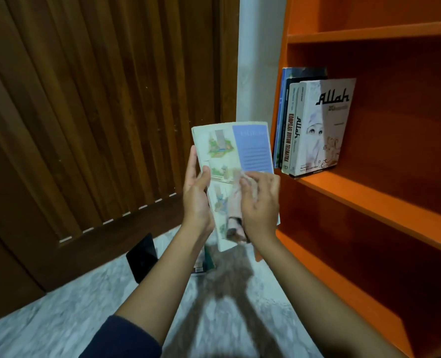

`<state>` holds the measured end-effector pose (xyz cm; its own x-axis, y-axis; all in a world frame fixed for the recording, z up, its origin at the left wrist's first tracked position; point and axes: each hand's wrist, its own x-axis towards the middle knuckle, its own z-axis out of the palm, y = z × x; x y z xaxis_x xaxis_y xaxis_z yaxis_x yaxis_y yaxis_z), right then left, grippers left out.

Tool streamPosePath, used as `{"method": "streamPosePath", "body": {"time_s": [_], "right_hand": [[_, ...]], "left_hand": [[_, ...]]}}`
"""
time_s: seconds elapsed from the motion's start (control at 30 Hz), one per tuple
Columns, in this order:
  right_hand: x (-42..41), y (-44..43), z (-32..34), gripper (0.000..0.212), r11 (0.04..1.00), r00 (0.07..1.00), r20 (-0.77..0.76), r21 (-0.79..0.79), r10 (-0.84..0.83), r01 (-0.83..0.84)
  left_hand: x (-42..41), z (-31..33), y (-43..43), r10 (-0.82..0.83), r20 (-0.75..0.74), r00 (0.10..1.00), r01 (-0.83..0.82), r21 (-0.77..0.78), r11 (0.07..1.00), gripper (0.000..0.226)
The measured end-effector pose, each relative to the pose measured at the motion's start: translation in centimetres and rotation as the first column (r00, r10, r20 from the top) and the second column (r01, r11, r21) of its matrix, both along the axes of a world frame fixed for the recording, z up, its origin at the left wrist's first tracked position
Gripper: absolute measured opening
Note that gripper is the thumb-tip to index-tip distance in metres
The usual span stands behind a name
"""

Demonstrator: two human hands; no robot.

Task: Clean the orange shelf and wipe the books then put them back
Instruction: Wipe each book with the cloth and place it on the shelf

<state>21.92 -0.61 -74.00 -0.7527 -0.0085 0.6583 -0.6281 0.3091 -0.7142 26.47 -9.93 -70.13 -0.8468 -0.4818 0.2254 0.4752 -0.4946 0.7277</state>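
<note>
The step in hand looks like wiping the books, done in front of the orange shelf [382,210], whose boards fill the right side. A short row of books [320,125] stands upright at the left end of its middle board, and the rest of that board is bare. Just left of the shelf, held up in the air, is the book [229,151] being cleaned, its pale illustrated cover facing the person. The left hand [197,200] grasps it by the left edge, thumb on the cover and fingers behind. The right hand [262,202] lies on the lower right of the cover with its fingers bent over a pale pinkish cloth [236,223]. That hand is blurred, so it seems to be rubbing. The likely next move is to finish the cover, turn the book for its other side and spine, then stand it upright against the outermost book of the row. Around this, a dark wooden slatted door [98,112] takes up the left. A strip of white wall [255,60] runs between it and the shelf, and a pale marbled floor [59,319] lies below. A small black object [143,257] rests on the floor by the door.
</note>
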Motion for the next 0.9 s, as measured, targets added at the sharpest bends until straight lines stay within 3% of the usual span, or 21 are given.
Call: {"method": "streamPosePath", "body": {"time_s": [0.07,0.13,0.27,0.33,0.47,0.57,0.7,0.77,0.9], "right_hand": [[-1.1,1.1,-0.7,0.019,0.986,0.972,0.204,-0.097,-0.114,0.136],[-0.9,1.1,-1.4,0.018,0.979,0.953,0.266,-0.099,-0.146,0.178],[2.9,-0.8,-3.4,0.018,0.988,0.987,0.047,0.02,0.155,-0.156],[3.2,-0.7,-4.9,0.015,0.974,0.978,0.006,0.094,0.208,-0.208],[0.8,1.3,-5.0,0.015,0.996,0.968,0.242,-0.059,0.074,-0.061],[-1.3,2.7,-4.8,0.027,0.969,0.929,0.287,-0.15,0.233,-0.197],[-3.1,4.1,-4.8,0.046,0.89,0.812,0.366,-0.152,0.454,-0.429],[-3.5,4.8,-5.1,0.05,0.866,0.781,0.378,-0.167,0.498,-0.471],[-3.4,5.6,-5.7,0.058,0.803,0.714,0.377,-0.364,0.591,-0.472]], "left_hand": [[0.1,-0.1,-0.4,0.014,0.014,1.0,-0.015,0.022,1.0,0.048],[-0.1,0.0,-0.4,0.032,0.03,0.999,-0.033,0.04,0.999,0.048],[-0.6,-0.1,-1.2,0.071,0.066,0.995,-0.075,0.075,0.994,0.045],[-0.3,-0.3,-2.2,0.083,0.074,0.994,-0.089,0.082,0.993,0.046],[0.6,-0.5,-4.3,0.08,0.071,0.994,-0.083,0.045,0.996,0.045],[1.1,-0.7,-5.1,0.044,0.065,0.997,-0.046,0.031,0.998,0.047],[1.4,-1.3,-5.0,-0.001,0.073,0.997,0.001,-0.003,1.0,0.047],[1.3,-1.8,-5.0,-0.006,0.097,0.995,0.011,-0.048,0.999,0.047],[1.0,-2.4,-5.2,0.11,0.155,0.982,-0.082,-0.177,0.981,0.048]]}}
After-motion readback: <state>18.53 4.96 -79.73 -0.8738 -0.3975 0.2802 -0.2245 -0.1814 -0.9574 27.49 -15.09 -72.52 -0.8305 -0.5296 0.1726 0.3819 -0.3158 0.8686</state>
